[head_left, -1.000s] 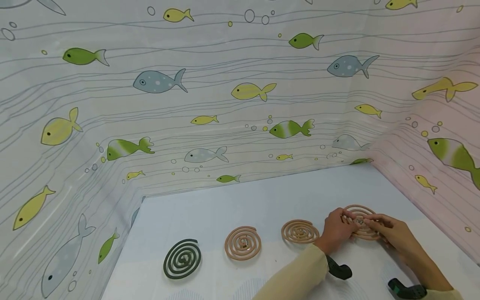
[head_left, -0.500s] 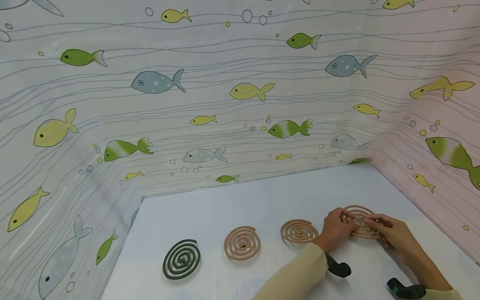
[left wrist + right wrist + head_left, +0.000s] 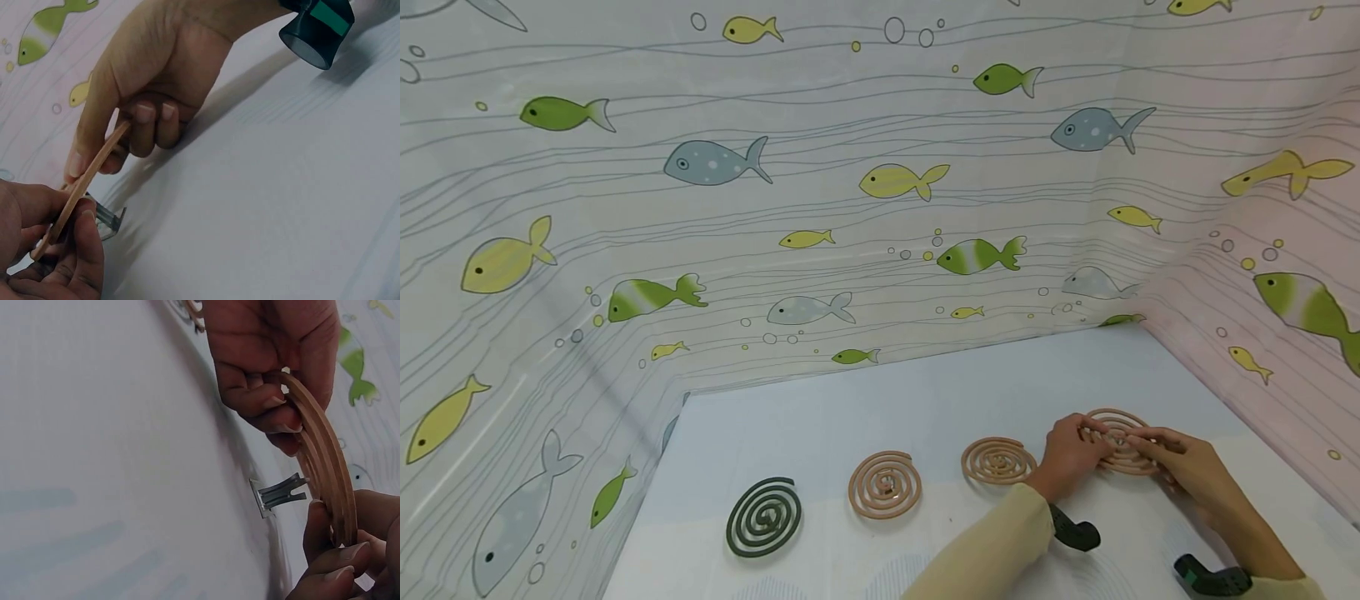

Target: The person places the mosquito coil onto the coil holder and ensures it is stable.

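A brown mosquito coil (image 3: 328, 462) is held on edge by both hands, seen nearly side-on in the wrist views. My left hand (image 3: 1070, 454) pinches its left side between thumb and fingers. On the opposite side, my right hand (image 3: 1187, 462) grips it with fingertips and thumb. Beneath the coil's middle, a small metal stand (image 3: 278, 492) points down, its flat foot close over the white table. The same stand (image 3: 107, 215) shows beside the left fingertips in the left wrist view. Parts of the coil are hidden behind the fingers.
Left of the hands lie two more brown coils, one near the left wrist (image 3: 998, 462) and another further left (image 3: 885, 486). A dark green coil (image 3: 764, 517) lies at the far left. Fish-patterned cloth (image 3: 820, 275) walls in the white table (image 3: 820, 417) behind and on both sides.
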A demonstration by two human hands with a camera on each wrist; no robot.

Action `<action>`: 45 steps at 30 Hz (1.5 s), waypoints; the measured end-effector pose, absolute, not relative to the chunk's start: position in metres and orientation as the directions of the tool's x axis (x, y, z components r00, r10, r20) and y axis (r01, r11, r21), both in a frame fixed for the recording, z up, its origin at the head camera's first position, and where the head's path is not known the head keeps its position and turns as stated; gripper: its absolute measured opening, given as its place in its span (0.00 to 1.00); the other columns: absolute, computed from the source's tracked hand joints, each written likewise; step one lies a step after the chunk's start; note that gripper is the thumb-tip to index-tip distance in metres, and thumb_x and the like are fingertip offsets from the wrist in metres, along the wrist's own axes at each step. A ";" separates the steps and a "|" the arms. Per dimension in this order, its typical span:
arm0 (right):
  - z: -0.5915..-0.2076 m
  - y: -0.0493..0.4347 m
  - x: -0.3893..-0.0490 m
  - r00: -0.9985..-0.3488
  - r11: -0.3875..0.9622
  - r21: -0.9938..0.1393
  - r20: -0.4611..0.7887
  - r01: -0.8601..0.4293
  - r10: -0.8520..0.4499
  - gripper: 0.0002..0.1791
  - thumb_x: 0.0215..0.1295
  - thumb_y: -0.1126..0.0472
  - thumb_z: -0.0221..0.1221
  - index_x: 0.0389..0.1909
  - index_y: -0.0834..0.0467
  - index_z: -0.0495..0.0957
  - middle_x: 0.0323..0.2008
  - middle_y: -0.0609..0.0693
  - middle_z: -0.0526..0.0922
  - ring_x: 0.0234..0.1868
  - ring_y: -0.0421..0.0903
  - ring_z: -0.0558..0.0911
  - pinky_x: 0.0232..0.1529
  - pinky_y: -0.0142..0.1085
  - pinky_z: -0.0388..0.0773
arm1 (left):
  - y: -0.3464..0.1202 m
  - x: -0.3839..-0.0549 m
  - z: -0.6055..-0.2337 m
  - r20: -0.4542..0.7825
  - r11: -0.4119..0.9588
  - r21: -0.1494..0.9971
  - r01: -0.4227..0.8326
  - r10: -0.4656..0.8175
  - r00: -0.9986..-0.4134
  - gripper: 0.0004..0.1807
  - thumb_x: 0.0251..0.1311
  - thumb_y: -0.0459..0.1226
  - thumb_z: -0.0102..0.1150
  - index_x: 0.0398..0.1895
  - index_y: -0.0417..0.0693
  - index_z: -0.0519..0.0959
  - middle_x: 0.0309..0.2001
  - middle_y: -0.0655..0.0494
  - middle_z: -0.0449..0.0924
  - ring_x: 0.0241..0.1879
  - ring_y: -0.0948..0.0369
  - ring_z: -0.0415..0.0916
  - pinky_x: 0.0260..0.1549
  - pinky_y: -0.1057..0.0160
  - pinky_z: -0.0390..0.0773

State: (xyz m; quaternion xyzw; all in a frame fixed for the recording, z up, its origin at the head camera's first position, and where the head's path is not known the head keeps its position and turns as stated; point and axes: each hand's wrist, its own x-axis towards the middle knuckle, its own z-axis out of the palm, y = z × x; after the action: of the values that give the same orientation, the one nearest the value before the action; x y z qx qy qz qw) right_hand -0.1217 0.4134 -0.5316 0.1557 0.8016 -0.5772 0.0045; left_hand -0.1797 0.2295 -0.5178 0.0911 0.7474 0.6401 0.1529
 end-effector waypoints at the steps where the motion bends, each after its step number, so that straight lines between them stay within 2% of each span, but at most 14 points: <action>1: -0.531 0.413 -0.121 -0.951 0.285 -0.924 -0.186 0.255 0.247 0.07 0.69 0.41 0.65 0.44 0.34 0.85 0.30 0.41 0.79 0.22 0.40 0.70 0.23 0.35 0.71 | 0.230 -0.180 -0.518 -0.113 0.166 0.984 -0.059 0.333 -0.936 0.10 0.57 0.28 0.70 0.37 0.52 0.85 0.26 0.63 0.73 0.24 0.68 0.67 0.23 0.69 0.68; 7: -0.530 0.413 -0.119 -0.948 0.289 -0.922 -0.182 0.257 0.260 0.01 0.70 0.41 0.64 0.40 0.29 0.83 0.28 0.41 0.80 0.22 0.40 0.70 0.22 0.36 0.71 | 0.231 -0.179 -0.517 -0.123 0.178 0.982 -0.065 0.339 -0.933 0.09 0.57 0.29 0.70 0.37 0.52 0.85 0.26 0.62 0.74 0.23 0.68 0.68 0.23 0.69 0.68; 16: -0.528 0.412 -0.119 -0.946 0.314 -0.913 -0.178 0.261 0.270 0.06 0.69 0.41 0.65 0.42 0.33 0.84 0.27 0.41 0.78 0.21 0.40 0.70 0.22 0.36 0.72 | 0.231 -0.178 -0.516 -0.129 0.169 0.983 -0.076 0.326 -0.936 0.08 0.59 0.29 0.71 0.37 0.51 0.85 0.25 0.61 0.73 0.22 0.67 0.67 0.21 0.69 0.67; 21: -0.527 0.411 -0.119 -0.950 0.301 -0.920 -0.175 0.252 0.259 0.01 0.70 0.42 0.64 0.40 0.29 0.83 0.27 0.41 0.76 0.21 0.40 0.69 0.22 0.36 0.71 | 0.233 -0.178 -0.516 -0.144 0.175 0.980 -0.091 0.319 -0.937 0.08 0.58 0.29 0.71 0.36 0.51 0.85 0.26 0.62 0.73 0.22 0.67 0.68 0.21 0.69 0.68; 30: -0.527 0.412 -0.118 -0.948 0.280 -0.925 -0.184 0.256 0.258 0.03 0.71 0.43 0.64 0.38 0.27 0.82 0.27 0.40 0.79 0.22 0.40 0.70 0.22 0.36 0.71 | 0.234 -0.178 -0.517 -0.134 0.185 0.980 -0.079 0.313 -0.940 0.08 0.57 0.29 0.72 0.35 0.52 0.85 0.23 0.62 0.73 0.21 0.68 0.68 0.20 0.69 0.67; 33: -0.527 0.412 -0.118 -0.950 0.273 -0.929 -0.181 0.251 0.256 0.01 0.70 0.43 0.64 0.39 0.29 0.83 0.28 0.40 0.82 0.22 0.40 0.70 0.22 0.36 0.71 | 0.233 -0.179 -0.519 -0.128 0.181 0.981 -0.073 0.316 -0.940 0.08 0.57 0.30 0.72 0.35 0.52 0.85 0.23 0.62 0.73 0.21 0.68 0.67 0.20 0.69 0.66; 36: -0.527 0.412 -0.117 -0.951 0.282 -0.928 -0.172 0.244 0.257 0.04 0.70 0.42 0.64 0.42 0.33 0.85 0.29 0.40 0.83 0.22 0.40 0.71 0.22 0.36 0.72 | 0.232 -0.179 -0.520 -0.122 0.169 0.983 -0.070 0.317 -0.941 0.08 0.57 0.30 0.73 0.35 0.52 0.85 0.24 0.62 0.72 0.22 0.69 0.66 0.20 0.70 0.65; 45: -0.529 0.411 -0.116 -0.949 0.282 -0.925 -0.181 0.253 0.258 0.08 0.70 0.42 0.65 0.44 0.37 0.85 0.29 0.40 0.79 0.22 0.41 0.70 0.22 0.36 0.71 | 0.233 -0.178 -0.521 -0.113 0.160 0.985 -0.066 0.306 -0.945 0.11 0.55 0.28 0.74 0.34 0.53 0.85 0.24 0.62 0.73 0.22 0.69 0.66 0.20 0.70 0.65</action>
State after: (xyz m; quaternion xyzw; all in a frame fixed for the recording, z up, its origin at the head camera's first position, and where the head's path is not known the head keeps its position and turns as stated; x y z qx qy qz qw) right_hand -0.1164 0.4108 -0.5288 0.1593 0.8008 -0.5774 -0.0022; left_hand -0.1778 0.2329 -0.5212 0.0805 0.7477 0.6431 0.1445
